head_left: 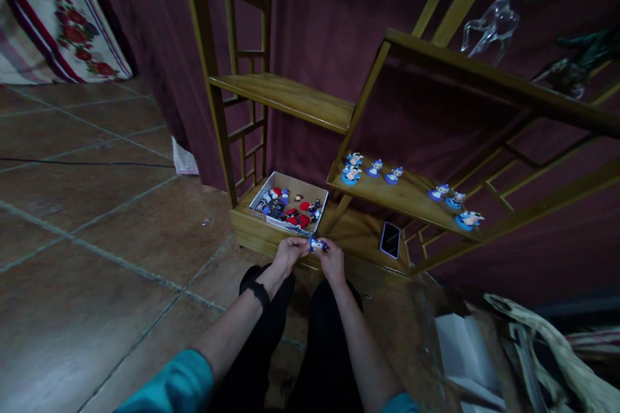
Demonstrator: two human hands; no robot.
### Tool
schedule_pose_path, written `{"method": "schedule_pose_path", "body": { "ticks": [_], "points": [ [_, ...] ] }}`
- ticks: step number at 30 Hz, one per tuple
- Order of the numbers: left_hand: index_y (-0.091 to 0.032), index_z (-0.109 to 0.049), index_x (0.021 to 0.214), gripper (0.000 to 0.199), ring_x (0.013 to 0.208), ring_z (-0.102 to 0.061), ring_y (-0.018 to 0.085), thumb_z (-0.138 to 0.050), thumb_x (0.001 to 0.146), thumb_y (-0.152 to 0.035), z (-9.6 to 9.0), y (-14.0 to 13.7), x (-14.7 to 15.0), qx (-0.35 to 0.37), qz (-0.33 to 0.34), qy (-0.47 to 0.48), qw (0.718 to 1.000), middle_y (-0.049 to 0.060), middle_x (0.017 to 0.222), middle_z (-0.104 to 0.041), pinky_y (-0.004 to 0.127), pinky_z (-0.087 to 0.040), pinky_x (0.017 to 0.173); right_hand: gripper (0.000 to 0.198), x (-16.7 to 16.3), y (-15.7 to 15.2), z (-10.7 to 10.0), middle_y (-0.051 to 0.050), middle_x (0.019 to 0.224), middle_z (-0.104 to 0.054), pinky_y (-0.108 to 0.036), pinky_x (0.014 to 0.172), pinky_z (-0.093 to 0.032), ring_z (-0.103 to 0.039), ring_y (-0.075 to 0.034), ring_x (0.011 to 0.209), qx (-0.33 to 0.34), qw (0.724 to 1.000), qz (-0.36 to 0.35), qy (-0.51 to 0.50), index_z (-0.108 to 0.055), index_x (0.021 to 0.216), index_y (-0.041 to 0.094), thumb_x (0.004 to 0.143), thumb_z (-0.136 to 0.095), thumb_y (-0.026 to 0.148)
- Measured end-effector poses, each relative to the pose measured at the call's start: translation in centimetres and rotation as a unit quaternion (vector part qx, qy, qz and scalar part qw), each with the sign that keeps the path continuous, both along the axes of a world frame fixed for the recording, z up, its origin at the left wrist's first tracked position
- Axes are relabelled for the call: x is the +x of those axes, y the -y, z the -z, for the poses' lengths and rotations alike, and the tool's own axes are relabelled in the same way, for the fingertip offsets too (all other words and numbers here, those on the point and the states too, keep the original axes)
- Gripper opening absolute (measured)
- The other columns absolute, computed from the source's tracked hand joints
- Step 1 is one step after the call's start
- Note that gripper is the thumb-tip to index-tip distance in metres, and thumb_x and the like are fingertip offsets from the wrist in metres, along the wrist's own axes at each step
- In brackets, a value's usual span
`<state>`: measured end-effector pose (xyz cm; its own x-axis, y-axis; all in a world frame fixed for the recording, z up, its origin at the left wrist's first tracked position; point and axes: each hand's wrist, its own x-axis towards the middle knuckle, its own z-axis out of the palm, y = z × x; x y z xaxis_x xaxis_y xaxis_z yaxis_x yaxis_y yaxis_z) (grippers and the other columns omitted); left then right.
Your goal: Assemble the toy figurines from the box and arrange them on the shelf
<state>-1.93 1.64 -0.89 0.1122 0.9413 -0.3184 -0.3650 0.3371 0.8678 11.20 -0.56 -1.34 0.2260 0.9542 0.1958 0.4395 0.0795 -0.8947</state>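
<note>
A small blue-and-white figurine (317, 244) is held between my two hands, in front of the low shelf. My left hand (291, 251) pinches it from the left side, and my right hand (332, 259) grips its right side. Just beyond my hands, an open cardboard box (265, 218) holds several red, black and blue figurines. On the raised shelf (409, 197) to the right stand several similar figurines on round bases, among them a purple-blue one (374, 168) and a blue-and-white one (351, 174). My fingers partly cover the held figurine.
A phone (390, 240) lies on the bottom shelf right of the box. Wooden posts and a higher shelf board (290, 98) frame the space. A clear glass animal figure (498, 19) stands on the top right board. White boxes (467, 352) and cloth sit on the floor at right.
</note>
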Motion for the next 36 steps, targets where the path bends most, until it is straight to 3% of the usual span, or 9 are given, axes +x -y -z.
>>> {"method": "schedule_pose_path", "body": {
  "ticks": [13, 21, 30, 36],
  "points": [
    [-0.008, -0.066, 0.064, 0.018, 0.059, -0.062, 0.013, -0.077, 0.050, -0.007, -0.6, -0.1, -0.8, -0.047, 0.033, 0.041, 0.997, 0.006, 0.062, -0.066, 0.024, -0.051, 0.062, 0.024, 0.5, 0.9, -1.0, -0.003, 0.090, -0.065, -0.027, 0.075, -0.045, -0.060, -0.016, 0.080, 0.054, 0.994, -0.041, 0.089, -0.064, 0.093, 0.024, 0.071, -0.056, 0.022],
    [-0.009, -0.066, 0.065, 0.017, 0.057, -0.061, 0.012, -0.076, 0.052, -0.007, -0.6, 0.6, 0.0, -0.014, 0.008, 0.061, 0.998, 0.005, 0.061, -0.066, 0.024, -0.051, 0.062, 0.023, 0.4, 0.7, -0.7, -0.002, 0.089, -0.067, -0.026, 0.073, -0.046, -0.061, -0.016, 0.076, 0.045, 0.997, -0.003, 0.067, -0.065, 0.090, 0.023, 0.069, -0.056, 0.021],
    [-0.009, -0.064, 0.063, 0.016, 0.057, -0.061, 0.012, -0.075, 0.052, -0.004, -0.1, -0.2, -0.5, -0.042, 0.037, 0.037, 0.998, 0.005, 0.060, -0.065, 0.023, -0.051, 0.061, 0.024, 0.8, 0.6, -0.5, -0.002, 0.090, -0.065, -0.027, 0.075, -0.047, -0.060, -0.016, 0.079, 0.045, 0.995, -0.041, 0.080, -0.064, 0.092, 0.024, 0.070, -0.056, 0.022],
    [-0.009, -0.061, 0.062, 0.015, 0.052, -0.060, 0.011, -0.073, 0.054, -0.004, 0.6, -0.6, -0.2, -0.055, 0.007, -0.004, 0.998, 0.003, 0.056, -0.062, 0.023, -0.052, 0.056, 0.032, 0.6, 0.0, 0.8, -0.002, 0.093, -0.066, -0.030, 0.078, -0.047, -0.061, -0.017, 0.082, 0.013, 0.998, -0.056, 0.039, -0.061, 0.101, 0.025, 0.069, -0.057, 0.025]
  ]
}}
